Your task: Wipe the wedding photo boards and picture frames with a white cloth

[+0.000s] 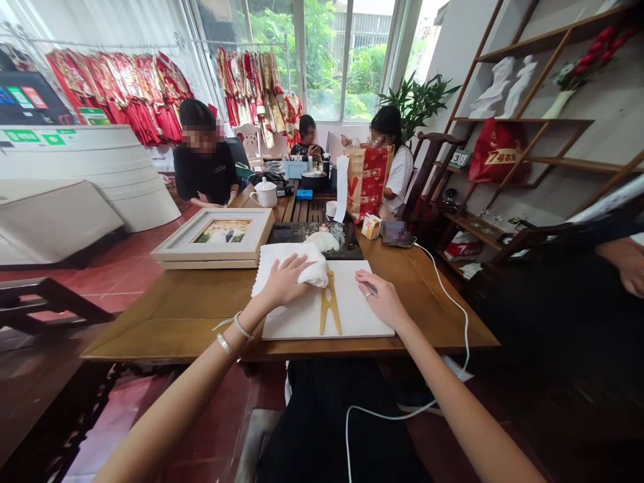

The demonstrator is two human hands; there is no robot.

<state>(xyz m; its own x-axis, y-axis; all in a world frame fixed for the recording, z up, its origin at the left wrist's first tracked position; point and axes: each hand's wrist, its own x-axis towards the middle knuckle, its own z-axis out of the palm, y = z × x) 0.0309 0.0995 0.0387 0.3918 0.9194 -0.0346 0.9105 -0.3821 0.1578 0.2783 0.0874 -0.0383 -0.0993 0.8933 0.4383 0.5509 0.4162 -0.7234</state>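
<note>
My left hand (288, 280) lies with spread fingers on a folded white cloth (270, 257), at the upper left of a white board (302, 322). The board lies flat near the table's front edge. On its middle is a flat gold piece shaped like a clothes peg (330, 308), its two legs pointing towards me; the cloth's edge touches its top. My right hand (381, 298) rests on the board's right side, fingers stretched out. Something small and greyish shows by its fingers, too unclear to name. Beyond the board lies a dark picture with a white dress (325, 240).
Stacked wooden picture frames (166, 249) stand at the left on the table (201, 302). Behind are a lidded white mug (265, 194), a red paper bag (369, 178), a small box (371, 227) and a phone (397, 233) with a white cable (453, 302). Several people sit around.
</note>
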